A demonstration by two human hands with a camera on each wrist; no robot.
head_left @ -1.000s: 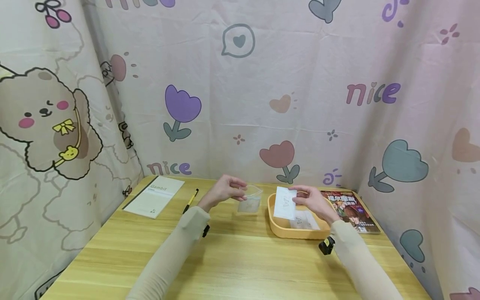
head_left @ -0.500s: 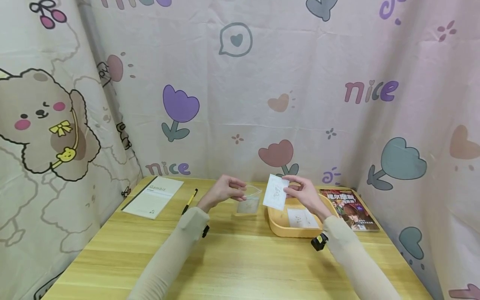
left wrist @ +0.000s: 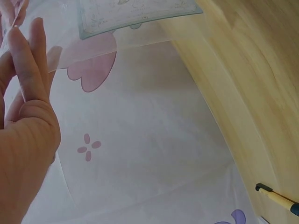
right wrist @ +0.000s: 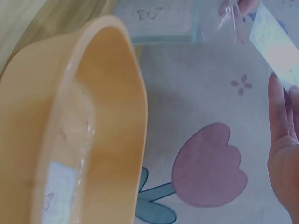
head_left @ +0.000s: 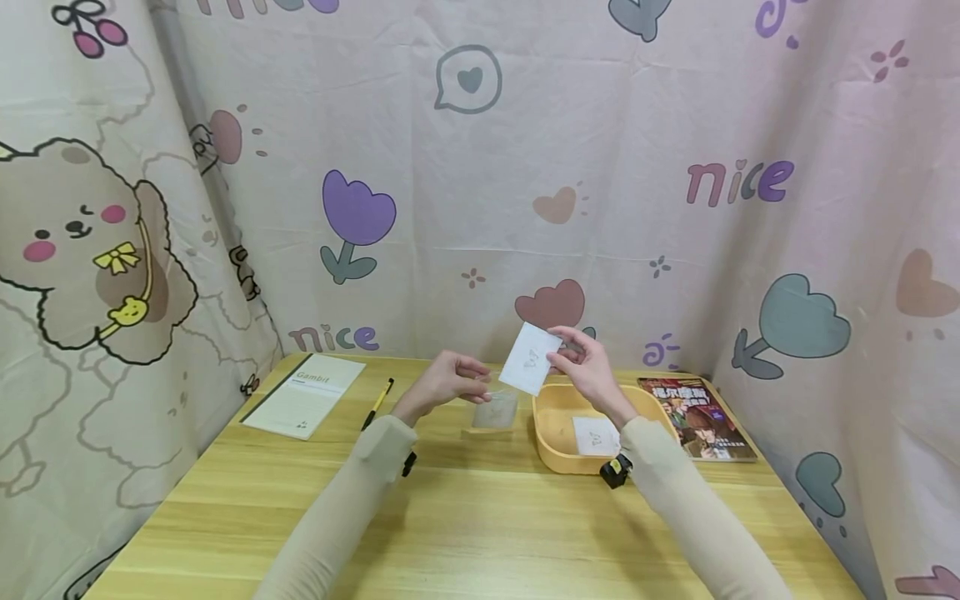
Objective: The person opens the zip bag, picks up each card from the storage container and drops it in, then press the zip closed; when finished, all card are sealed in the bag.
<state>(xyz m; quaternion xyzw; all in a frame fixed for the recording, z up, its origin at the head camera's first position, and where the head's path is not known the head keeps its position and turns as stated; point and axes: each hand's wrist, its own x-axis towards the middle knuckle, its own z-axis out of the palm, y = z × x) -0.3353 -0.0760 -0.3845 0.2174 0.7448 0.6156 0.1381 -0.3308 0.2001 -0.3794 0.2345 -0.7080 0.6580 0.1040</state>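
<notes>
Pinched by the right hand point(head_left: 592, 375) is a white card point(head_left: 530, 359), just beside the clear bag point(head_left: 495, 412) that the left hand point(head_left: 446, 386) pinches. Beneath both grips lies a wood-grain table point(head_left: 450, 533); behind them hangs a printed curtain point(head_left: 450, 192). Below the right hand, an orange-yellow tub point(head_left: 558, 459) holds a marked sheet point(head_left: 594, 436). Wrist views alone show teal edges point(left wrist: 140, 24) inside the bag.
</notes>
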